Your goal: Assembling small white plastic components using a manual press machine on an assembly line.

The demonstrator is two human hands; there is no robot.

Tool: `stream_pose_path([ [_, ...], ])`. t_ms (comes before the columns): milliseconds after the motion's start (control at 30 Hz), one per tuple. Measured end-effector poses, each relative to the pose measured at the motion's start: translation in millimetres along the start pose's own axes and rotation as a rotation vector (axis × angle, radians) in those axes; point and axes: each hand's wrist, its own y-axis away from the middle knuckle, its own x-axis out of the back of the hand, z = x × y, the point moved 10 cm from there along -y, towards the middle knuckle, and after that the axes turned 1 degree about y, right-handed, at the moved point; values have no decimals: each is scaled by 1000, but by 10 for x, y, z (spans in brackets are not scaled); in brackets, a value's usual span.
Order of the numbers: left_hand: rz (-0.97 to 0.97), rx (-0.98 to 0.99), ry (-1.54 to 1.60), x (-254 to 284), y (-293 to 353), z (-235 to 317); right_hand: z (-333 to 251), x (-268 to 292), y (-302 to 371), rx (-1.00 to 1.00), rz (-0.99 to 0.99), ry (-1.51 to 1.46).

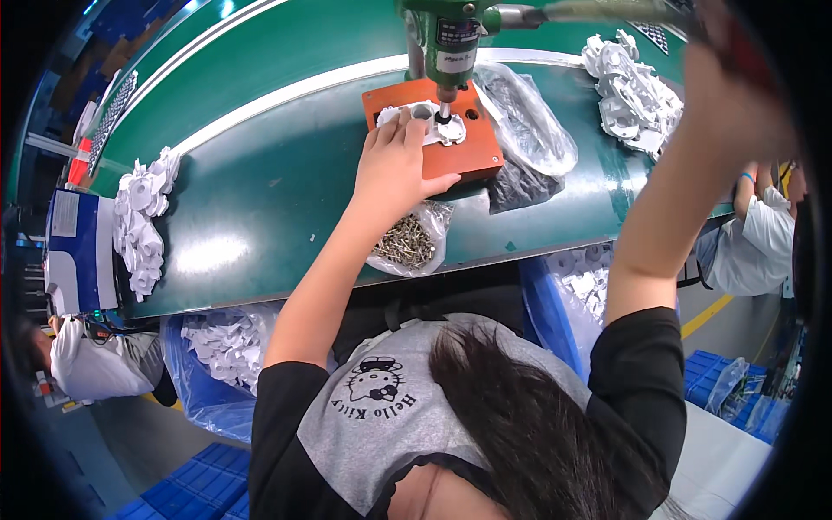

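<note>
My left hand (394, 165) holds a white plastic part (450, 132) on an orange fixture block (468, 163), fingers over its left side and thumb spread toward the block's front edge. Right above the part is a green bench press (451, 43), its ram tip (444, 114) down at the part; I cannot tell whether they touch. My right hand (737, 95) is raised at the upper right, blurred, closed at the end of the press lever (615, 10). A clear bag of small metal screws or pins (406, 243) lies just in front of the block.
White parts are piled on the green table at left (141, 225) and right (633, 100). A clear plastic bag (533, 121) lies right of the block. Blue lined bins (208, 407) with white parts stand below the table edge. Other people (754, 243) sit at both sides.
</note>
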Motion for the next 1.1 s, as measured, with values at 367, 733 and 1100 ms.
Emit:
stream_pose_path([
  [367, -40, 105, 134, 191, -73, -228, -426, -1455, 1271, -337, 327, 59],
  [733, -233, 3, 209, 187, -522, -245, 2221, -890, -348, -674, 475, -64],
  [1100, 293, 392, 430, 150, -490, -2590, 1266, -203, 1928, -1036, 471, 365],
])
